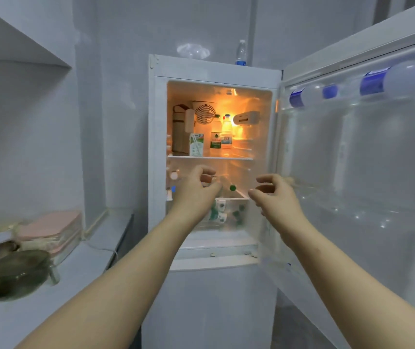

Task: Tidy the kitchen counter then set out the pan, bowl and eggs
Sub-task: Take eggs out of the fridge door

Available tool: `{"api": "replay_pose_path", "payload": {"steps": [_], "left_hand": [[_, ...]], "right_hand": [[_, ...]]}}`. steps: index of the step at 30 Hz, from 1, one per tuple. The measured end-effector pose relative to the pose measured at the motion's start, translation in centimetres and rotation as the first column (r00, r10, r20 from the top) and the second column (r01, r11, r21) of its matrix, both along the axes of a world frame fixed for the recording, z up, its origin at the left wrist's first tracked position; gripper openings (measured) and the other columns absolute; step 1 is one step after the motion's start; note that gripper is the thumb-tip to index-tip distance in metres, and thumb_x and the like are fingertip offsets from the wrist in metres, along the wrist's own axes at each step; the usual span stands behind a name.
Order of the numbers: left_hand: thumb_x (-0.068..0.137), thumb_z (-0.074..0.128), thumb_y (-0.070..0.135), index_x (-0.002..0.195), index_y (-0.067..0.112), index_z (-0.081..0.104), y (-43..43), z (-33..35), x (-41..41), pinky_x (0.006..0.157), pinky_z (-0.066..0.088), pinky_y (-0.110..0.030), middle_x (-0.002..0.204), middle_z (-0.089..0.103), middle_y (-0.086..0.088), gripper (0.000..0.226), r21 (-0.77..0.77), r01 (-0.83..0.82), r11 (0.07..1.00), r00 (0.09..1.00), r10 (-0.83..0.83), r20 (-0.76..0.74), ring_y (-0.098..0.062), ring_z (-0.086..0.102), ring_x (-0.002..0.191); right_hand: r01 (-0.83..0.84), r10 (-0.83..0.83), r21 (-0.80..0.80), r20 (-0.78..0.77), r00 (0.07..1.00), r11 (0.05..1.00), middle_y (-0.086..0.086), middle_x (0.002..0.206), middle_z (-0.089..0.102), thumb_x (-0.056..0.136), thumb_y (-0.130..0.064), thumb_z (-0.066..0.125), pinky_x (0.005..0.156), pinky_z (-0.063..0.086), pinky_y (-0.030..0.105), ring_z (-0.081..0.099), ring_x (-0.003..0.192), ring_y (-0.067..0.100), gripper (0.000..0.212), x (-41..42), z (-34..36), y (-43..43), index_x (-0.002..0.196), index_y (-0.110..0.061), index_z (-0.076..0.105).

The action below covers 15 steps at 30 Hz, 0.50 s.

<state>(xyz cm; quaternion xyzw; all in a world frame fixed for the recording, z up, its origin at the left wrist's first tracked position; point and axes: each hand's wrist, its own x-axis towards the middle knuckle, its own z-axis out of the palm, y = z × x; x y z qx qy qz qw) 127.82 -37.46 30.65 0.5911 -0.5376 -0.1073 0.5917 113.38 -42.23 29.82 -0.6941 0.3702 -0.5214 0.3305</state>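
Note:
I face a white fridge whose door stands open to the right, with the inside lit orange. My left hand reaches to the lower shelf, fingers curled near a clear bottle with a green cap; whether it grips anything I cannot tell. My right hand hovers at the fridge's right edge with fingers bent and apart, holding nothing. No eggs, pan or bowl can be made out.
The top shelf holds a milk carton and two bottles. A clear drawer with bottles sits below. The door rack carries blue-capped bottles. On the left counter lie a glass lid, jars and pink boards.

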Motion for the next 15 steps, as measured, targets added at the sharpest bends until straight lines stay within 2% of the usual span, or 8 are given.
{"api": "replay_pose_path", "payload": {"steps": [2, 5, 7, 10, 15], "left_hand": [[0.090, 0.056, 0.020, 0.108, 0.022, 0.053, -3.4, 0.3, -1.2, 0.071, 0.048, -0.024, 0.099, 0.053, 0.006, 0.018, -0.001, 0.052, 0.999, 0.999, -0.052, -0.003, -0.006, 0.052, 0.083], [0.089, 0.058, 0.022, 0.110, 0.021, 0.055, -8.4, 0.9, -2.8, 0.084, 0.052, -0.035, 0.098, 0.054, 0.006, 0.022, 0.006, 0.092, 0.996, 0.996, -0.092, 0.020, -0.016, 0.055, 0.095], [0.089, 0.058, 0.022, 0.110, 0.021, 0.055, -11.9, 1.4, -3.9, 0.089, 0.051, -0.040, 0.096, 0.053, 0.008, 0.021, 0.014, 0.128, 0.992, 0.991, -0.129, 0.024, -0.018, 0.055, 0.097], [0.088, 0.057, 0.021, 0.111, 0.023, 0.055, -16.5, 2.0, -4.9, 0.087, 0.051, -0.038, 0.102, 0.054, 0.006, 0.024, 0.013, 0.137, 0.991, 0.989, -0.137, 0.048, -0.017, 0.054, 0.097], [0.090, 0.052, 0.020, 0.116, 0.019, 0.053, -22.5, 2.9, -5.9, 0.079, 0.049, -0.034, 0.106, 0.053, 0.003, 0.026, 0.064, 0.185, 0.981, 0.969, -0.193, 0.153, -0.016, 0.052, 0.093]], "right_hand": [[0.074, -0.075, -0.029, -0.031, 0.997, 0.997, -0.001, 0.098, 0.056, 0.088, -0.013, 0.058, 0.061, 0.041, 0.020, 0.054, 0.084, 0.014, 0.026, -1.6, 0.6, -2.7, 0.112, -0.018, 0.051], [0.178, -0.182, -0.071, -0.061, 0.981, 0.982, 0.002, 0.107, 0.056, 0.087, -0.015, 0.057, 0.073, 0.039, 0.026, 0.053, 0.093, 0.017, 0.032, -3.6, 1.7, -7.0, 0.119, -0.015, 0.053], [0.229, -0.235, -0.096, -0.068, 0.970, 0.969, 0.001, 0.106, 0.055, 0.088, -0.015, 0.056, 0.072, 0.038, 0.025, 0.052, 0.092, 0.017, 0.032, -4.9, 2.7, -10.2, 0.120, -0.014, 0.053], [0.264, -0.281, -0.131, -0.134, 0.950, 0.956, 0.001, 0.107, 0.053, 0.089, -0.016, 0.054, 0.061, 0.037, 0.022, 0.051, 0.090, 0.016, 0.032, -5.8, 4.0, -14.4, 0.121, -0.015, 0.053], [0.294, -0.338, -0.173, -0.347, 0.875, 0.940, 0.007, 0.119, 0.054, 0.091, -0.018, 0.051, 0.078, 0.035, 0.026, 0.046, 0.095, 0.016, 0.035, -6.3, 5.7, -20.5, 0.126, -0.013, 0.049]]}}
